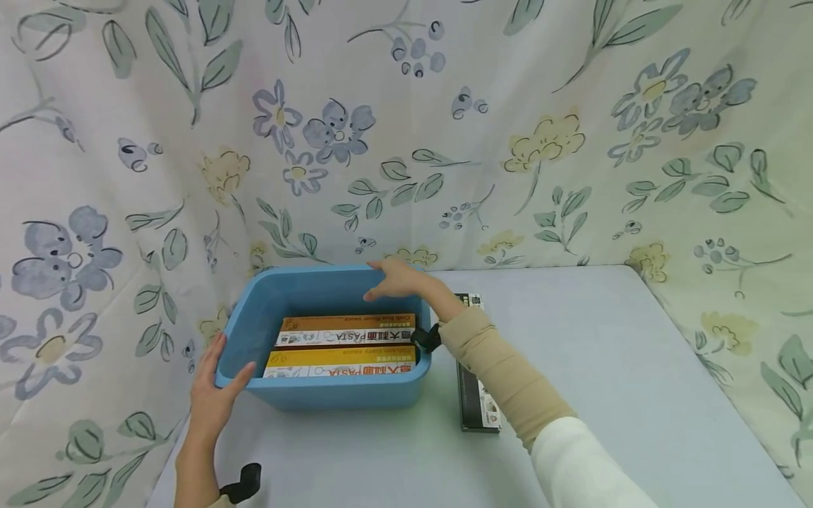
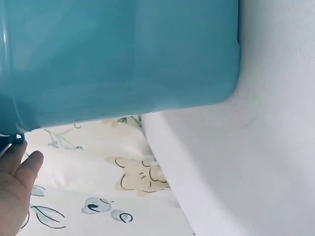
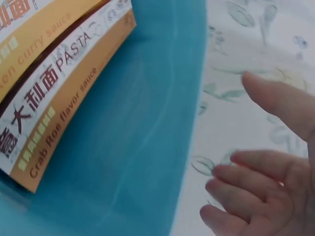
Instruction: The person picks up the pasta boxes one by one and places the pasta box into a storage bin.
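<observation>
A blue plastic bin (image 1: 336, 395) holds pasta boxes lying side by side. One is an orange crab roe pasta box (image 1: 349, 323), the other a yellow curry pasta box (image 1: 339, 356). My left hand (image 1: 212, 388) lies at the bin's front left corner, thumb spread over the rim. In the left wrist view, the left fingertips (image 2: 30, 162) are right at the rim's edge. Across the bin's back right part reaches my right hand (image 1: 400, 277), holding nothing. In the right wrist view, its loosely bent fingers (image 3: 241, 191) are apart from the bin wall.
A black and white box (image 1: 471, 402) lies on the white table (image 1: 603, 367) right of the bin, partly hidden under the right forearm. A flowered cloth (image 1: 394, 127) hangs behind the table and along its left side.
</observation>
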`<action>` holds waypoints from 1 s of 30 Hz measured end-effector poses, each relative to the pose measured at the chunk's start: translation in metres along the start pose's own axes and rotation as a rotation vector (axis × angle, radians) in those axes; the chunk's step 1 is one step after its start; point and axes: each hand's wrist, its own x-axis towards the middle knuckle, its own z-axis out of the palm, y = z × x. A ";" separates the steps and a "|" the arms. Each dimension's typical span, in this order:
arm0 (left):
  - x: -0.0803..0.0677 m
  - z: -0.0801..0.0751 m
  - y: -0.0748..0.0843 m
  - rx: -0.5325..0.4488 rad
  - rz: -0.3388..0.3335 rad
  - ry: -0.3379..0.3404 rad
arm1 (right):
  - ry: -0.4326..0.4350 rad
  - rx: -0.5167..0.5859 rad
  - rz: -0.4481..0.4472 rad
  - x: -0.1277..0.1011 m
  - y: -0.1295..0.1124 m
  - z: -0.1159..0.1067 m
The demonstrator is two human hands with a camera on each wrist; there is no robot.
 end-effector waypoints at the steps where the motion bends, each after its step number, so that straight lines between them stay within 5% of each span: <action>1: 0.000 0.000 0.000 -0.001 -0.001 0.001 | 0.028 0.017 -0.001 -0.003 0.003 -0.003; 12: -0.001 0.002 0.002 0.000 -0.010 0.002 | 0.428 0.230 0.125 -0.057 0.034 -0.020; 19: -0.002 0.004 0.001 -0.002 -0.025 -0.004 | 0.653 0.243 0.215 -0.102 0.065 -0.019; 30: 0.000 0.003 0.000 0.027 -0.014 0.009 | 0.841 0.335 0.403 -0.165 0.112 0.013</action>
